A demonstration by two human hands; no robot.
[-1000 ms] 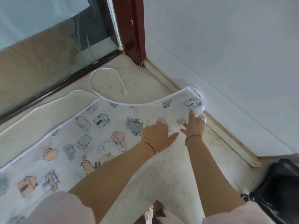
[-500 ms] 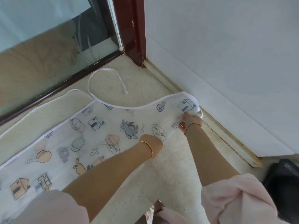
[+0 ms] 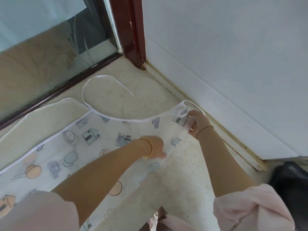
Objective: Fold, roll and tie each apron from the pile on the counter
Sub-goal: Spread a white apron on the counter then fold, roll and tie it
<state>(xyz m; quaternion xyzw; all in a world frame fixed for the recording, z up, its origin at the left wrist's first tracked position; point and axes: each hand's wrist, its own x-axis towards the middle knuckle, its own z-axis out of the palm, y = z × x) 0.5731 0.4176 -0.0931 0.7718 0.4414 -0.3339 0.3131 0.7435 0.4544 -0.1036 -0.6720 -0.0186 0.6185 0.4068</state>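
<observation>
A thin see-through apron [image 3: 71, 147] printed with houses, balloons and animals lies spread over the speckled counter [image 3: 186, 172], white binding along its edges. One white tie strap [image 3: 100, 79] loops loose toward the window. My right hand [image 3: 198, 122] pinches the apron's top corner and its bunched strap near the wall. My left hand [image 3: 158, 147], a gold bangle on the wrist, grips the apron's near edge, fingers curled under the fabric.
A white wall [image 3: 233, 64] runs along the right, its base trim close to my right hand. A dark red window frame [image 3: 133, 30] and glass close the back. A black object [image 3: 290, 189] sits at the lower right.
My left hand went from lying flat on the fabric to gripping the near edge. My right hand closed on the top corner and strap. The apron shifted slightly.
</observation>
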